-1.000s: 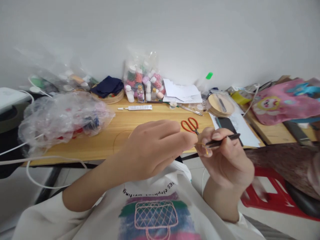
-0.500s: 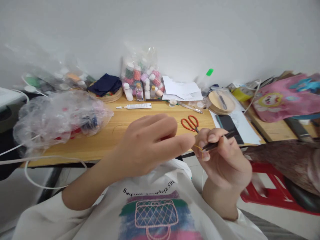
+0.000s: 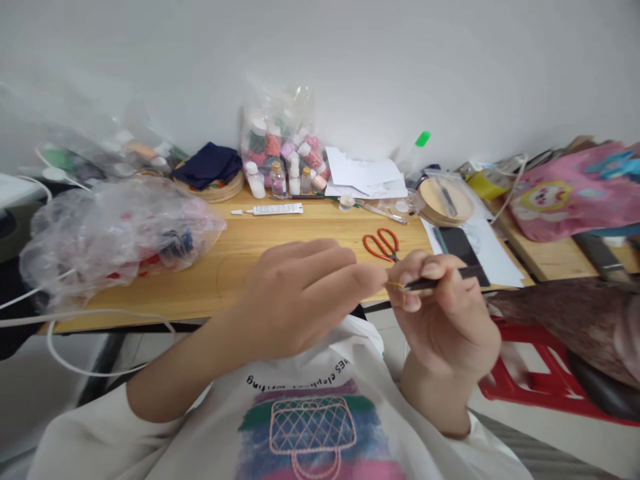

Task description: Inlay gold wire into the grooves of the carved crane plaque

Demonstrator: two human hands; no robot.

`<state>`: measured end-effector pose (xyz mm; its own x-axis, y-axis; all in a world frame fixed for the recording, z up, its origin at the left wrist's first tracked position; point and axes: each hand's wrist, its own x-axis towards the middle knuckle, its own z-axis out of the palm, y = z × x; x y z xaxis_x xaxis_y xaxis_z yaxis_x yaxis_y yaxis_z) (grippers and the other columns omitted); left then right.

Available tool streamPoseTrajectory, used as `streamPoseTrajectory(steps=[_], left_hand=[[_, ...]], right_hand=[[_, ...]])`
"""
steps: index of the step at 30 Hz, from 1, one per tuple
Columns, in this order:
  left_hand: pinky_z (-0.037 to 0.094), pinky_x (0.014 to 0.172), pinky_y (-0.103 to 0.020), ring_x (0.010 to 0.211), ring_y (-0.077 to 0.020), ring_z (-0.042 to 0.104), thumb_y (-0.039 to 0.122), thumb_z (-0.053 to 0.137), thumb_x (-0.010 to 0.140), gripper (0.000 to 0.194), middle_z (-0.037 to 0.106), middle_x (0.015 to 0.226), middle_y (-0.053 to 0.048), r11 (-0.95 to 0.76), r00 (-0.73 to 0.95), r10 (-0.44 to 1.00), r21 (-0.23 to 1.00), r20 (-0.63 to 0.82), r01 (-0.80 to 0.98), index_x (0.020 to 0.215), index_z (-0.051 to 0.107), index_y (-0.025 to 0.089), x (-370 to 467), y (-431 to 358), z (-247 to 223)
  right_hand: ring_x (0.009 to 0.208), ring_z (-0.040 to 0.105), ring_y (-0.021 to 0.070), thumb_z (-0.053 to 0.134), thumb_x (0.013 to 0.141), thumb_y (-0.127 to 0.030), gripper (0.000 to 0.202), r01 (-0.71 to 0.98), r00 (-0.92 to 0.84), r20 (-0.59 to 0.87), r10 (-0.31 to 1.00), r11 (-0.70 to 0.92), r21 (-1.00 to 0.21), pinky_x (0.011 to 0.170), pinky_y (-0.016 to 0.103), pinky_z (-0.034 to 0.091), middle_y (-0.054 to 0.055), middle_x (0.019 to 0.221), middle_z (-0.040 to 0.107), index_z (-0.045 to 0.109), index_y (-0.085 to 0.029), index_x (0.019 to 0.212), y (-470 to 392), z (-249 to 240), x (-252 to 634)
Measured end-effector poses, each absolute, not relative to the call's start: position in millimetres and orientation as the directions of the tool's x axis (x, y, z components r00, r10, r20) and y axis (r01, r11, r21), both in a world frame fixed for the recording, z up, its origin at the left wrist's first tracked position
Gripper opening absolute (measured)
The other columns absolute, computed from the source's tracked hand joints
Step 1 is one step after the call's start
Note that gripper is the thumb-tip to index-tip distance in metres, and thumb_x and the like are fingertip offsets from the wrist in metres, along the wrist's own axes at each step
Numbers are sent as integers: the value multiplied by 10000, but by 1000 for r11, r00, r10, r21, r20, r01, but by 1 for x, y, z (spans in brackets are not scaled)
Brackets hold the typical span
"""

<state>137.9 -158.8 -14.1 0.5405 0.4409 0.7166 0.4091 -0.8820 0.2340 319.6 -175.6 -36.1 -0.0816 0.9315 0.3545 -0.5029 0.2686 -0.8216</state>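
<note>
In the head view, my right hand [image 3: 450, 327] is raised over the table's front edge, its thumb and fingers closed around slim dark tweezers [image 3: 425, 285]. A thin yellow thread or wire [image 3: 395, 285] lies at the tweezers' tip and bends down by the right fingertips. Its other end reaches the fingertips of my left hand [image 3: 305, 287], which are pressed together in a pinch with the back of the hand toward me. The exact hold of the left fingers is hidden. Red-handled scissors [image 3: 381, 245] lie on the table just behind my hands.
On the wooden table [image 3: 320, 223] are a white tube [image 3: 275, 209], a bag of small jars [image 3: 285, 143], papers [image 3: 365, 173] and a phone [image 3: 461, 253]. A crumpled plastic bag [image 3: 110, 230] sits left, a pink bag [image 3: 570, 193] right. A red stool [image 3: 520, 387] stands at lower right.
My left hand has shifted slightly down and turned a little, its fingers more extended. The tweezers lie more level. Both hands stay close together at the yellow strand.
</note>
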Motion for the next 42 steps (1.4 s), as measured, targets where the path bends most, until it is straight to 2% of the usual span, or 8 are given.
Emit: streamPoseTrajectory(steps=[4, 8, 13, 19, 21, 24, 29, 42], left_hand=[[442, 634, -257, 693, -137, 595, 156, 439, 982, 138, 658, 754, 5, -830, 475, 537, 337, 698, 443, 962, 568, 202, 145, -170, -19], [461, 646, -253, 688, -124, 587, 160, 441, 987, 124, 657, 764, 3, -792, 420, 600, 431, 681, 433, 983, 563, 181, 151, -180, -23], [470, 633, -284, 664, -145, 590, 137, 405, 970, 151, 638, 726, 1, -819, 470, 559, 365, 684, 443, 964, 549, 181, 152, -183, -24], [481, 599, -298, 644, -148, 608, 143, 375, 985, 175, 653, 728, 6, -790, 470, 574, 303, 670, 533, 991, 546, 183, 150, -189, -31], [484, 579, -282, 619, -135, 610, 164, 370, 1009, 180, 656, 708, 13, -758, 441, 614, 334, 655, 559, 998, 549, 181, 150, -194, -39], [531, 627, -256, 693, -124, 678, 198, 381, 1036, 180, 731, 823, -15, -699, 394, 686, 403, 612, 591, 1078, 551, 156, 147, -199, -54], [572, 661, -261, 760, -139, 721, 176, 380, 1027, 213, 758, 884, -36, -652, 366, 738, 457, 567, 605, 1131, 565, 148, 140, -202, -77], [559, 641, -232, 758, -128, 726, 186, 400, 1021, 206, 764, 890, -35, -634, 357, 764, 528, 537, 564, 1114, 581, 154, 135, -199, -85]], right_hand=[[543, 598, 71, 707, 867, -271, 67, -475, -3, 404, 915, 355, -805, 505, 202, 540, -33, 750, 689, 774, -281, 864, -172, -39, 315], [503, 534, 64, 707, 873, -271, 68, -456, 65, 430, 901, 410, -790, 489, 226, 508, -34, 764, 684, 775, -272, 872, -172, -43, 311], [559, 596, 70, 708, 879, -264, 69, -453, 86, 429, 899, 419, -787, 544, 220, 532, -32, 734, 672, 776, -258, 869, -174, -43, 311], [536, 582, 33, 768, 830, -252, 30, -525, 64, 294, 954, 282, -803, 612, 169, 560, -32, 748, 712, 784, -228, 820, -180, -47, 310], [539, 602, 38, 783, 811, -258, 28, -551, 29, 213, 977, 194, -812, 601, 162, 566, -31, 742, 725, 788, -231, 804, -182, -54, 309], [561, 642, 50, 802, 788, -279, 45, -587, -41, 68, 997, 31, -809, 583, 137, 565, -29, 717, 733, 794, -236, 778, -185, -66, 305], [594, 663, 30, 825, 764, -283, 47, -637, -129, -91, 987, -153, -755, 667, 85, 565, -37, 689, 752, 798, -255, 738, -184, -86, 298], [568, 647, 46, 873, 688, -342, 119, -640, -157, -216, 964, -266, -720, 590, 114, 553, -38, 674, 756, 792, -262, 722, -183, -96, 293]])
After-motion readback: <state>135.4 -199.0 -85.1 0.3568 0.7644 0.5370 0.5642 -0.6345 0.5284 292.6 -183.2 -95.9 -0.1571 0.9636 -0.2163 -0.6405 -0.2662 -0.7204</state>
